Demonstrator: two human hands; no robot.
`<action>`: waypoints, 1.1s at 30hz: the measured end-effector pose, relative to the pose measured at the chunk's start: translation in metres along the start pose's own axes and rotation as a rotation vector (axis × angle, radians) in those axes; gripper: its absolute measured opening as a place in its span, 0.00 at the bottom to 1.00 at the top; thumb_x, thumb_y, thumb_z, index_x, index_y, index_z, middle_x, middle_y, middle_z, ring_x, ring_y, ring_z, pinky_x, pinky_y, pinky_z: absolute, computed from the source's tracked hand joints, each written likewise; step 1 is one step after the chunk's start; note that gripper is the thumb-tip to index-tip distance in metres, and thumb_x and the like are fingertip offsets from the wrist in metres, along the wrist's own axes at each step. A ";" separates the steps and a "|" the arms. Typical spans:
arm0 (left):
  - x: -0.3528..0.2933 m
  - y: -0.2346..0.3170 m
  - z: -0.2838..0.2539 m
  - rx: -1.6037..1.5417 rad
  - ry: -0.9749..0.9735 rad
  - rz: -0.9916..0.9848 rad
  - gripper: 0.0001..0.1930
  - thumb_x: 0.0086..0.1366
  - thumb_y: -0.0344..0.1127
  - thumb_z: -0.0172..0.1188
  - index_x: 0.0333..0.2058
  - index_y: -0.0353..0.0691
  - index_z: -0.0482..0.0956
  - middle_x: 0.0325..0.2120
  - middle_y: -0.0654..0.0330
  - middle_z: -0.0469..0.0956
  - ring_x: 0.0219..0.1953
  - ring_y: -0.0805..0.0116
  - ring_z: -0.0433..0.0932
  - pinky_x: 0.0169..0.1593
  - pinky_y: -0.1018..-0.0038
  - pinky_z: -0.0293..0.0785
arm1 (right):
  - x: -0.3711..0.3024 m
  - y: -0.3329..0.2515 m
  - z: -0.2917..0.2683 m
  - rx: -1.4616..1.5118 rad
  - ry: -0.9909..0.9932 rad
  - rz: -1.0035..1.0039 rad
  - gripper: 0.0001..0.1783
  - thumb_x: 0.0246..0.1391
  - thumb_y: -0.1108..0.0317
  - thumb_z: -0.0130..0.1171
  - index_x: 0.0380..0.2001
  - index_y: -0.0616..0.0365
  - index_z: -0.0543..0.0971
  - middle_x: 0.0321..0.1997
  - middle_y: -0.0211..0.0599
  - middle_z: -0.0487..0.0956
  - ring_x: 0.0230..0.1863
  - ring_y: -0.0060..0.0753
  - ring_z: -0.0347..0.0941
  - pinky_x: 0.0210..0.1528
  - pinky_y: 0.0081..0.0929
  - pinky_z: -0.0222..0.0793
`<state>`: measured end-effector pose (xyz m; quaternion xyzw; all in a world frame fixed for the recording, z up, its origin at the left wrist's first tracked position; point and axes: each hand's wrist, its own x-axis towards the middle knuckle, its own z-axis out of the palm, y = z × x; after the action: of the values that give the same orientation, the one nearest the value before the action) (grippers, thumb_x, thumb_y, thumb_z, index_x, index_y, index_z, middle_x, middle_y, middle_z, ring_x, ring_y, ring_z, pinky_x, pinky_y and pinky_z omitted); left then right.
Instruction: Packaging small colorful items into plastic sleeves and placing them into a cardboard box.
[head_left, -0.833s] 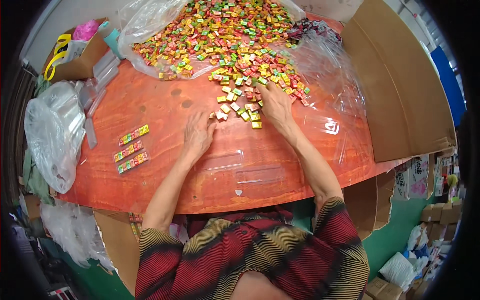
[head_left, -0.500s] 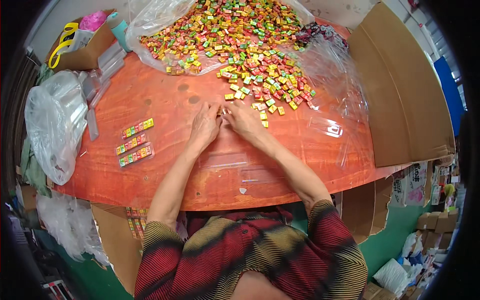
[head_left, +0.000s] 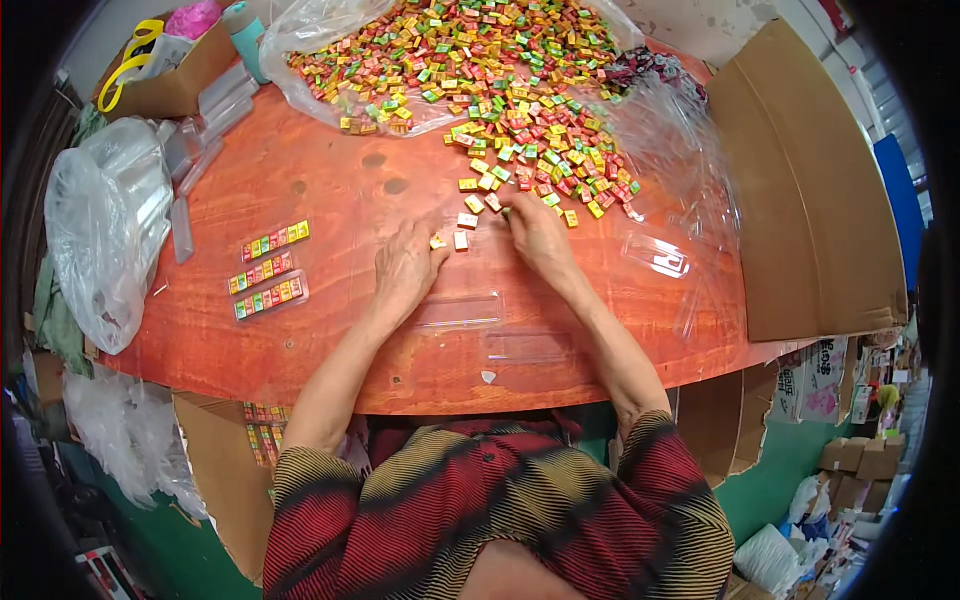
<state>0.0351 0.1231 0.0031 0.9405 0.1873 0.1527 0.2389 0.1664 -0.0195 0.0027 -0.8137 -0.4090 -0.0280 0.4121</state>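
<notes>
My left hand [head_left: 405,268] lies on the orange table [head_left: 330,190], its fingertips beside a small yellow candy [head_left: 437,241]. My right hand [head_left: 538,232] reaches toward loose wrapped candies [head_left: 490,190] at the near edge of a big heap of red, yellow and green candies [head_left: 500,90] on clear plastic. A white candy [head_left: 461,240] sits between the two hands. Just in front of my left hand lies an empty clear plastic tray [head_left: 458,310], with another one [head_left: 527,346] beside it. Whether either hand pinches a candy is hidden by the fingers.
Three filled candy trays [head_left: 268,270] lie at the left. A clear bag of empty trays [head_left: 105,230] sits at the far left, a cardboard box [head_left: 165,70] at the back left, a large cardboard sheet [head_left: 810,200] at the right. Another clear tray [head_left: 656,256] lies at the right.
Both hands came together near the table's middle, then spread slightly. My right hand pulled back from the heap's edge toward the trays; a few loose candies now lie between the hands.
</notes>
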 end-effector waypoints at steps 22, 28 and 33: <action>0.002 -0.002 -0.006 -0.140 -0.090 0.081 0.12 0.46 0.30 0.60 0.31 0.36 0.71 0.27 0.54 0.68 0.32 0.57 0.70 0.35 0.66 0.66 | -0.042 -0.008 -0.017 -0.573 -0.155 0.214 0.11 0.45 0.66 0.53 0.30 0.62 0.67 0.31 0.49 0.70 0.26 0.49 0.70 0.25 0.39 0.66; -0.003 -0.019 -0.025 -0.205 -0.166 -0.010 0.13 0.45 0.30 0.60 0.32 0.36 0.72 0.30 0.53 0.67 0.35 0.55 0.70 0.37 0.64 0.67 | -0.011 -0.048 0.022 -0.198 -0.141 -0.260 0.12 0.44 0.74 0.48 0.35 0.62 0.68 0.31 0.45 0.70 0.34 0.46 0.67 0.35 0.37 0.65; -0.005 -0.015 -0.028 -0.159 -0.167 -0.038 0.16 0.44 0.30 0.61 0.34 0.35 0.72 0.31 0.53 0.67 0.36 0.55 0.70 0.39 0.65 0.66 | -0.003 -0.040 0.038 -0.113 -0.267 -0.280 0.15 0.44 0.72 0.51 0.39 0.59 0.68 0.35 0.44 0.70 0.36 0.45 0.67 0.37 0.35 0.65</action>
<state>0.0162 0.1439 0.0183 0.9242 0.1720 0.0836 0.3307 0.1258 0.0177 0.0022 -0.7673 -0.5668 0.0002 0.3001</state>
